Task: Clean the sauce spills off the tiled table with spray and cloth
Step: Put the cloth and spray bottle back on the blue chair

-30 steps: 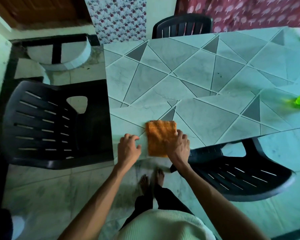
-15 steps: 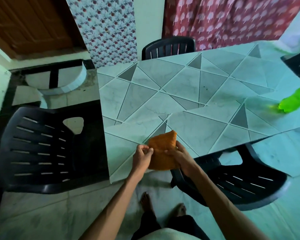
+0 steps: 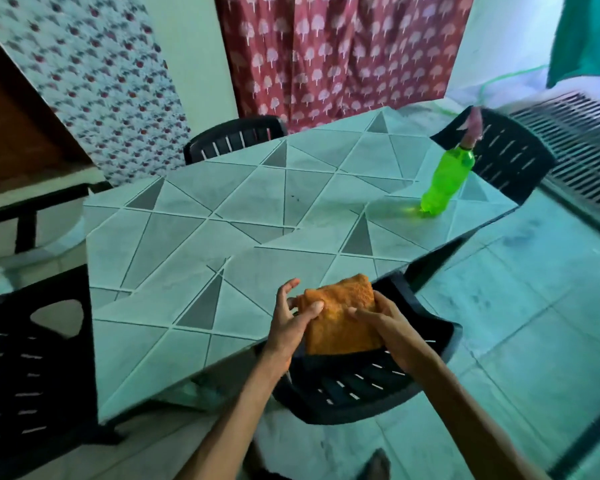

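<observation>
The left hand (image 3: 288,327) pinches the orange cloth (image 3: 340,317) at its corner, the right hand (image 3: 385,327) grips its side, at the tiled table (image 3: 187,244) edge; the green spray bottle (image 3: 447,181) is blurred.

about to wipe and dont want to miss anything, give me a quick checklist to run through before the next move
1. Cloth in hand: ok. The left hand and the right hand both hold the orange cloth.
2. Cloth folded into a pad: ok, it looks folded flat.
3. Spray in sight and standing: ok. The green spray bottle stands on the table near its far right edge.
4. A hand free for the bottle: not ok, both are on the cloth.
5. Spills located: cannot tell. Only a few small dark specks show near the middle.
6. Surface already sprayed: cannot tell.
</observation>
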The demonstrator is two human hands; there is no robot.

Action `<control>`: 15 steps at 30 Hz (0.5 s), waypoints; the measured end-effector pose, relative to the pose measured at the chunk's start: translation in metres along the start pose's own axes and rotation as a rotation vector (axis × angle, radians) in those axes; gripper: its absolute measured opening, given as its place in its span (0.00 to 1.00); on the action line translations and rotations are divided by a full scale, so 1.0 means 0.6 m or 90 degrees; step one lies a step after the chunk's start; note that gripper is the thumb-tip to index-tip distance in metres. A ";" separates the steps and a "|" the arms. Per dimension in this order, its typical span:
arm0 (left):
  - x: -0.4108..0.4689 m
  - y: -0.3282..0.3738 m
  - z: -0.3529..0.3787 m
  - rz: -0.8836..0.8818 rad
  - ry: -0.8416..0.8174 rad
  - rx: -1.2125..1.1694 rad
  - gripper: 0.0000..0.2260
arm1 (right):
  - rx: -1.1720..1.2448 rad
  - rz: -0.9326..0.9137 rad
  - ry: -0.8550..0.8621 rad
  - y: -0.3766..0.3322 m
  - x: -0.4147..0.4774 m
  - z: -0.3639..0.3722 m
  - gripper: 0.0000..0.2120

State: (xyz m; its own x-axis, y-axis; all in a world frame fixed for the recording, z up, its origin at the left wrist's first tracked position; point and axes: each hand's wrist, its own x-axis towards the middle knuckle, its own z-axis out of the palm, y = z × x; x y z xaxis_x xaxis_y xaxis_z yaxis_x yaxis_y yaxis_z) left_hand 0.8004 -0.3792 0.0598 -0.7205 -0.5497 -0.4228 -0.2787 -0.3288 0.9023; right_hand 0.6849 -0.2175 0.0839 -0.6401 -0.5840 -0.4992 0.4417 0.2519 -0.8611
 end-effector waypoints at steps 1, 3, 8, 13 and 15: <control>-0.007 0.002 0.036 0.025 0.005 -0.002 0.30 | 0.001 -0.006 0.003 -0.003 -0.004 -0.028 0.22; -0.014 0.008 0.117 0.070 0.012 0.007 0.25 | 0.012 -0.024 0.001 -0.017 -0.012 -0.095 0.23; -0.009 0.018 0.261 -0.061 -0.082 -0.028 0.30 | -0.015 -0.073 -0.046 -0.058 -0.017 -0.229 0.26; 0.022 0.036 0.360 -0.125 -0.108 -0.167 0.34 | -0.047 -0.075 -0.031 -0.096 0.007 -0.332 0.32; 0.043 0.053 0.397 -0.090 -0.100 -0.160 0.36 | -0.047 -0.086 -0.027 -0.115 0.030 -0.371 0.28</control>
State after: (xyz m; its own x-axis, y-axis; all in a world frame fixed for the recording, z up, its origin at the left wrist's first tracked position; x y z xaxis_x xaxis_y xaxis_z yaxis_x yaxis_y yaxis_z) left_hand 0.6214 -0.2210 0.0974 -0.7799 -0.3666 -0.5073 -0.2316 -0.5839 0.7780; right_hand 0.5032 -0.0735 0.1127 -0.6630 -0.6475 -0.3757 0.3051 0.2246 -0.9255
